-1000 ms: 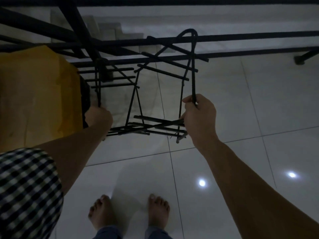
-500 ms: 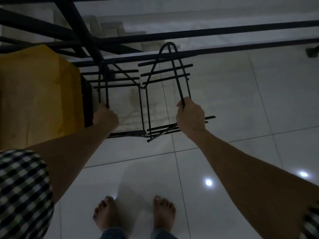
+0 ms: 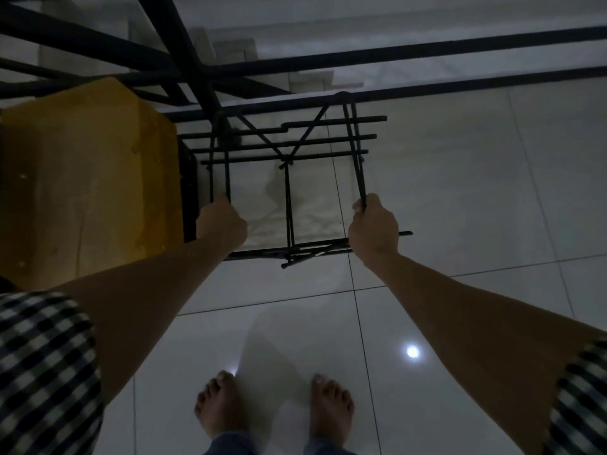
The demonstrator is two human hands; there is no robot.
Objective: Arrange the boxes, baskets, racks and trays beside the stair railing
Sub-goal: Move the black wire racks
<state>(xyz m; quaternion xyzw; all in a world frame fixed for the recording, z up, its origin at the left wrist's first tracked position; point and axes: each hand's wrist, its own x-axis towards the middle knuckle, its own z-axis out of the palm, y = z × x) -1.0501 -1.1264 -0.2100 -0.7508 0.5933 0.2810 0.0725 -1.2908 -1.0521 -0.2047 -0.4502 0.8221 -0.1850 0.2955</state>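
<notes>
A black wire rack [image 3: 289,149] stands on the pale floor tiles right in front of the black stair railing [image 3: 427,57]. My left hand [image 3: 221,221] grips the rack's left upright loop. At the rack's right side, my right hand [image 3: 372,226] grips the other upright loop. The rack is spread out into a box-like frame between my hands, its crossbars running level at the far and near sides. A yellow-brown box [image 3: 82,185] stands directly left of the rack, close against it.
Stairs [image 3: 236,50] drop away beyond the railing. My bare feet [image 3: 272,405] stand on glossy white floor tiles [image 3: 476,198] that stretch off to the right. The light is dim.
My right hand has pulled the rack's right side outward to the right, opening the folded frame into a wider square. My left hand has held its side near the box.
</notes>
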